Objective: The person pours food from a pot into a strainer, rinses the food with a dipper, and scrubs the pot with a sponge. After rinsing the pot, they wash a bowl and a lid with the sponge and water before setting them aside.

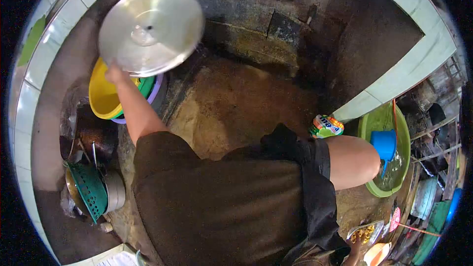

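My left hand (pixel 117 73), arm stretched out to the far left, is closed on the rim of a wide round metal lid (pixel 167 44). The shiny disc is raised and tilted, its centre marked by a ring and a dark spot. Just beneath the lid and hand leans a yellow basin (pixel 101 91), nested with a green basin (pixel 147 87) and a purple one (pixel 158 88), both partly covered by the lid and my forearm. My right hand does not show; my dark shirt and bent knee fill the lower middle.
A green tub (pixel 405 143) of water with a blue dipper (pixel 383 144) stands right of my knee, near a printed packet (pixel 327 126). At lower left, a green colander (pixel 86 189) leans by a metal pot (pixel 115 190). A tray (pixel 377 229) of yellowish pieces lies lower right.
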Demonstrator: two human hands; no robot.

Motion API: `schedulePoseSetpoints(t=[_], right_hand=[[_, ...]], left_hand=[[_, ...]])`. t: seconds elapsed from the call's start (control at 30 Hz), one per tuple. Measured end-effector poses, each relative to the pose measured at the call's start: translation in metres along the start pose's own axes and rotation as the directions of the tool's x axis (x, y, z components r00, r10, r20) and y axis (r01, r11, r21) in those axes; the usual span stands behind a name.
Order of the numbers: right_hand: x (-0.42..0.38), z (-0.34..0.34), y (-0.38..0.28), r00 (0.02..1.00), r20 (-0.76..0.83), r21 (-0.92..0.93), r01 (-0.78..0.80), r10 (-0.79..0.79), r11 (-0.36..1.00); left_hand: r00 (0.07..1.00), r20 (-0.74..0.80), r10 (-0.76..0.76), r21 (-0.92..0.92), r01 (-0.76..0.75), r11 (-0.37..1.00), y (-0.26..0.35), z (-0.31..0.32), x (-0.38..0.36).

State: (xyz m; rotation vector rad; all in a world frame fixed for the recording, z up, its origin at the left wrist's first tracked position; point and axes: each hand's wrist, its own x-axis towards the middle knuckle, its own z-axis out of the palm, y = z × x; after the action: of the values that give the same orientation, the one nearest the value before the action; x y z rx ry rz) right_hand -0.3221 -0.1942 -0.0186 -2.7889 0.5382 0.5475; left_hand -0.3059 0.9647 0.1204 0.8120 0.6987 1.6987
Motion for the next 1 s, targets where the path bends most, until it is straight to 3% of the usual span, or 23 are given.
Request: schedulePoseSetpoints(t=[0.03,0.07,0.1,0.13,0.17,0.2,0.23,0.27,0.33,0.37,0.4,0.43,0.47,0.57,0.63,0.67,0.73,0.77,0.8,0.83,0.87,0.93,1.0], right_hand=[[-0.001,0.003,0.005,1.0,0.003,0.0,-0.004,0.004,1.0],[0.0,0.006,0.014,1.0,-0.015,0.068,0.003,-0.002,0.998],[-0.001,0.008,0.02,0.999,-0.034,0.136,0.012,-0.008,0.991],[-0.001,0.008,0.024,0.996,-0.026,-0.044,0.089,-0.09,0.995],[0.001,0.01,0.028,0.996,-0.024,-0.04,0.087,-0.088,0.995],[-0.003,0.003,0.015,0.999,-0.002,0.046,0.047,-0.047,0.998],[-0.007,0.0,0.009,1.0,0.024,0.13,0.005,-0.008,0.991],[-0.005,0.002,0.012,1.0,0.027,0.278,-0.015,0.008,0.96],[-0.012,-0.002,0.001,0.999,0.026,0.289,0.02,-0.029,0.957],[-0.013,-0.002,0.0,0.997,0.023,0.299,0.057,-0.067,0.952],[-0.011,-0.001,0.003,0.998,0.026,0.3,0.055,-0.066,0.952],[-0.008,0.0,0.009,0.995,0.017,0.163,0.093,-0.097,0.982],[-0.006,0.001,0.015,0.991,0.013,0.023,0.13,-0.13,0.991],[0.002,0.007,0.029,0.989,0.013,0.029,0.145,-0.145,0.989],[0.008,0.012,0.037,0.989,-0.006,0.011,0.146,-0.146,0.989],[0.01,0.015,0.04,0.989,-0.029,-0.007,0.143,-0.143,0.99],[-0.015,-0.01,-0.015,0.997,0.024,0.097,0.075,-0.078,0.992],[-0.029,-0.024,-0.048,0.996,0.082,0.196,0.004,-0.02,0.981],[-0.035,-0.031,-0.065,0.994,0.111,0.244,-0.052,0.025,0.968],[-0.035,-0.03,-0.065,0.993,0.112,0.246,-0.053,0.026,0.968],[-0.034,-0.031,-0.065,0.991,0.128,0.237,-0.054,0.024,0.97],[-0.021,-0.027,-0.05,0.989,0.146,0.223,-0.052,0.019,0.974],[-0.012,-0.01,-0.018,0.995,0.073,0.05,0.071,-0.074,0.996]], left_hand=[[1.0,0.003,-0.002,0.003,0.002,1.0,0.0,-0.011,0.005],[0.999,0.049,-0.007,0.711,-0.03,0.702,0.001,-0.023,0.011],[0.996,0.079,-0.04,0.997,-0.08,-0.01,0.004,-0.034,0.016],[0.994,0.079,-0.08,0.691,-0.113,-0.714,0.017,-0.033,0.003],[0.993,0.084,-0.079,0.69,-0.115,-0.714,0.027,-0.03,-0.011],[0.956,-0.059,-0.288,0.479,-0.226,-0.848,0.063,0.001,-0.064],[0.865,-0.25,-0.434,0.253,-0.374,-0.892,0.082,0.018,-0.092],[0.857,-0.284,-0.43,0.296,-0.349,-0.889,0.015,-0.043,-0.01],[0.836,-0.352,-0.421,0.375,-0.287,-0.882,-0.093,-0.141,0.12],[0.902,-0.342,-0.264,0.519,-0.053,-0.853,-0.062,-0.11,0.067],[0.942,-0.321,-0.094,0.684,0.161,-0.712,-0.017,-0.068,-0.004],[0.954,-0.291,0.073,0.815,0.287,-0.504,0.037,-0.017,-0.087],[0.954,-0.289,0.074,0.814,0.286,-0.505,0.046,-0.007,-0.099],[0.976,-0.219,-0.005,0.834,0.185,-0.519,0.044,-0.008,-0.094],[0.965,-0.105,-0.242,0.774,-0.073,-0.629,0.011,-0.039,-0.047],[0.965,-0.103,-0.239,0.773,-0.073,-0.63,0.024,-0.027,-0.068],[0.987,-0.106,-0.117,0.938,0.061,-0.34,0.066,0.014,-0.139],[0.988,-0.1,-0.117,0.939,0.055,-0.34,0.058,0.015,-0.135],[0.966,-0.199,-0.162,0.899,0.114,-0.422,0.045,0.013,-0.125],[0.933,-0.301,-0.198,0.848,0.167,-0.503,0.044,0.018,-0.128],[0.933,-0.301,-0.198,0.848,0.167,-0.502,0.043,0.018,-0.132],[0.946,-0.18,-0.268,0.756,-0.042,-0.653,0.048,0.011,-0.147],[0.975,-0.21,-0.075,0.858,0.148,-0.491,-0.011,-0.039,-0.093]])
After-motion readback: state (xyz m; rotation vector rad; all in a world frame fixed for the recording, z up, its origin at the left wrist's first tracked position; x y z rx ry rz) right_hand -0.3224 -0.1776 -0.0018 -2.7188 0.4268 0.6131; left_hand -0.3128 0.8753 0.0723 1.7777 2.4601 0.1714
